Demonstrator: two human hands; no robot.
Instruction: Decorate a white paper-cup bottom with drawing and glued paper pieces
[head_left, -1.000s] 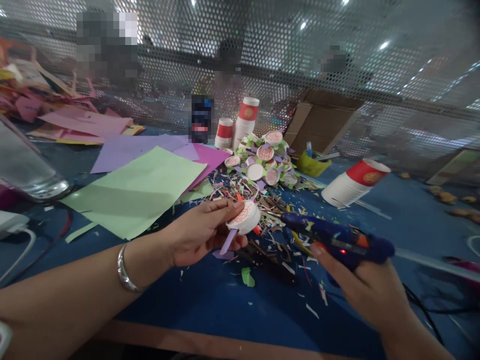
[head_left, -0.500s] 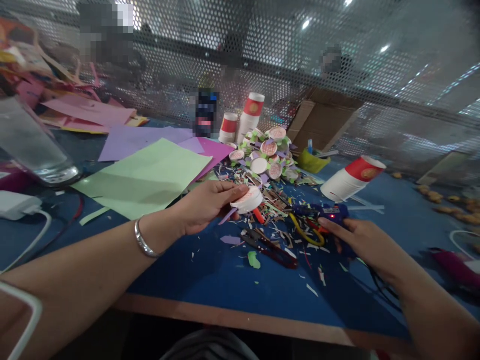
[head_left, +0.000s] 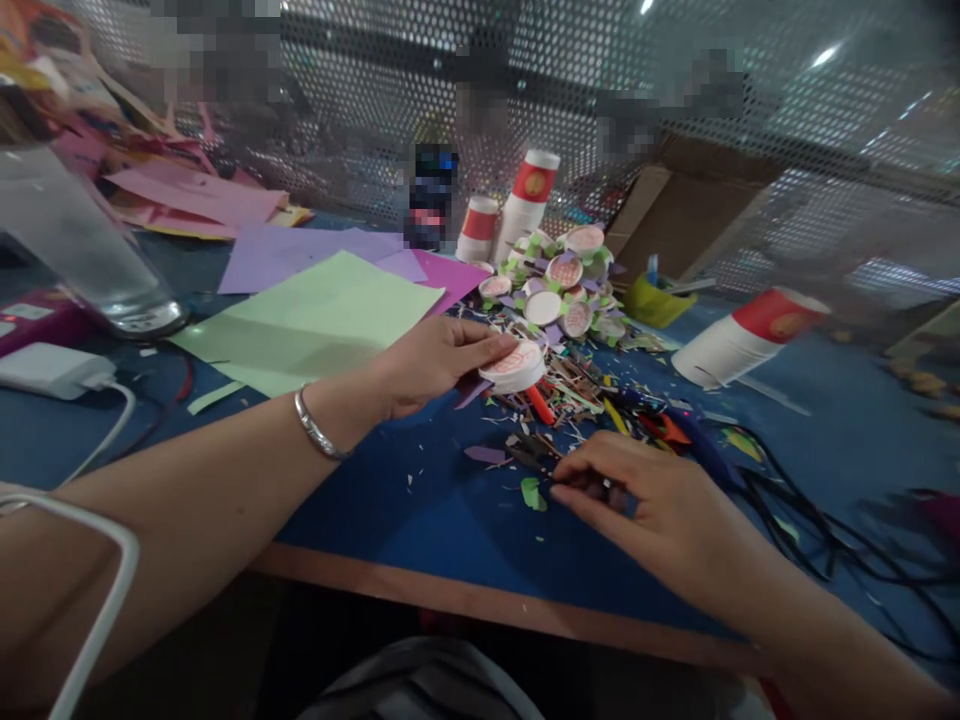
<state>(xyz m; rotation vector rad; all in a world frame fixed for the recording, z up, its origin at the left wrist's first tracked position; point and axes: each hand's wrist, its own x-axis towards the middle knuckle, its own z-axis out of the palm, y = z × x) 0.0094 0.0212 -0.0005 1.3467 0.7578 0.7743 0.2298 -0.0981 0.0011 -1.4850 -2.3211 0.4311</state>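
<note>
In my left hand (head_left: 442,365), pinched between thumb and fingers, is a round white paper cup base (head_left: 517,368) with orange print on top and a purple paper strip below. My right hand (head_left: 637,500) is low over the table, its fingers curled round the handles of a pair of thread snips (head_left: 534,450), which still lie on the table; the fingers partly hide them. Beyond that hand lies a blue glue gun (head_left: 705,445) with nobody holding it. Paper scraps (head_left: 574,395) and a purple paper piece (head_left: 486,455) lie close by.
Behind the scraps is a heap of similar cup bases (head_left: 562,275) with green and purple bits. Paper cups (head_left: 525,205) stand at the back; another cup (head_left: 750,340) leans at right. Coloured sheets (head_left: 322,320), a water bottle (head_left: 112,250) and black cables (head_left: 817,520) lie around.
My right hand has let go of the glue gun and moved left and toward me, onto the snips. My left hand keeps the cup base. The whole view has shifted slightly.
</note>
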